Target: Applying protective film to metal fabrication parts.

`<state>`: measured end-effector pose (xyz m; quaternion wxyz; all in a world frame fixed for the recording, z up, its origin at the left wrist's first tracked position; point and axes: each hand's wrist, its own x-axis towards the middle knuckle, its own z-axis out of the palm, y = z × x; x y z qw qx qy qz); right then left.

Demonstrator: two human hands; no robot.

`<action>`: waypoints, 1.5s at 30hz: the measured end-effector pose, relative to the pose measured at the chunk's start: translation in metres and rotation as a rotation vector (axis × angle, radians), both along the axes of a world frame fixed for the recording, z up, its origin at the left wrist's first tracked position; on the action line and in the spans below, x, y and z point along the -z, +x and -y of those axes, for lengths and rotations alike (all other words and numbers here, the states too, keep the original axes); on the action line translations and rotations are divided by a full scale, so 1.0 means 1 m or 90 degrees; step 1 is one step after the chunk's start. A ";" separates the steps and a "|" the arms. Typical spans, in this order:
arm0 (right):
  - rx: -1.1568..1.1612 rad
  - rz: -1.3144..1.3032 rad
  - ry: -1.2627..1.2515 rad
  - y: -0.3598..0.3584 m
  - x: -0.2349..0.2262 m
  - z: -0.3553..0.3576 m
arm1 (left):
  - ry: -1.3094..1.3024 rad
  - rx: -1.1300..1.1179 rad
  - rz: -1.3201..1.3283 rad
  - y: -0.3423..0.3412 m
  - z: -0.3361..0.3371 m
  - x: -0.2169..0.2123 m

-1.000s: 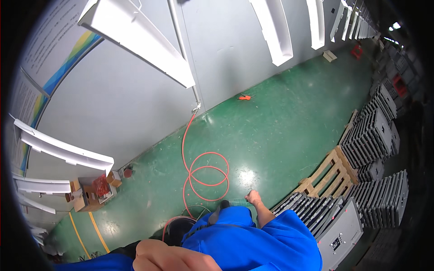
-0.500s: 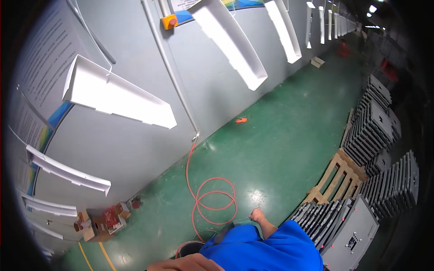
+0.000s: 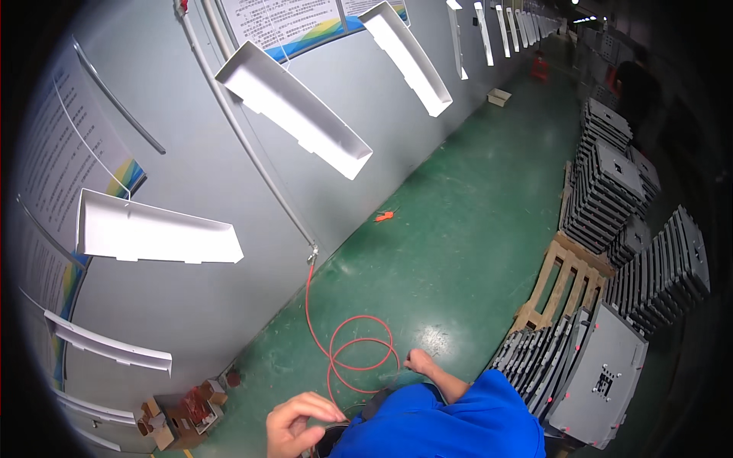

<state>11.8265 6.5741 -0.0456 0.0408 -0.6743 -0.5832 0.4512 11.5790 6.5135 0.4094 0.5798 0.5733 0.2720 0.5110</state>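
Note:
My left hand (image 3: pixel 294 424) is raised at the bottom middle, its fingers bent and the thumb apart from them, with nothing between. My right hand (image 3: pixel 418 361) is farther forward, low over the green floor at the end of my bare forearm. Its fingers are curled closed; whatever they may hold is hidden. Left of that hand a thin red hose (image 3: pixel 365 316) lies looped on the floor. White trough-shaped panels hang from thin wires along the wall, one (image 3: pixel 156 233) at the left and another (image 3: pixel 305 122) at the upper middle. Neither hand touches them.
Stacks of grey panels (image 3: pixel 599 382) line the right side, beside a wooden pallet (image 3: pixel 565 286). Open cardboard boxes (image 3: pixel 179 424) stand at lower left. A grey pipe (image 3: pixel 256 164) runs down the wall. An orange item (image 3: pixel 384 217) and a cream bin (image 3: pixel 498 97) lie on the floor.
My left hand has risen into view from the lower edge, with its fingers showing. The hanging panels appear farther left, the view having shifted. My right hand remains closed.

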 end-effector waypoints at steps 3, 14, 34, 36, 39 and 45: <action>0.013 -0.162 0.156 -0.033 -0.053 -0.026 | -0.108 -0.111 -0.359 -0.007 -0.003 0.052; -0.139 -0.495 0.386 -0.119 -0.261 -0.034 | -0.196 -0.309 -0.290 -0.027 0.037 0.162; -0.186 -0.366 0.852 -0.171 -0.327 0.159 | -0.191 -0.384 -0.128 -0.055 0.207 0.146; -0.202 -0.383 0.850 -0.177 -0.329 0.182 | -0.171 -0.393 -0.096 -0.053 0.225 0.144; -0.219 -0.394 0.822 -0.182 -0.331 0.214 | -0.162 -0.406 -0.026 -0.051 0.251 0.142; -0.192 -0.428 0.755 -0.177 -0.317 0.263 | -0.166 -0.367 0.045 -0.047 0.301 0.148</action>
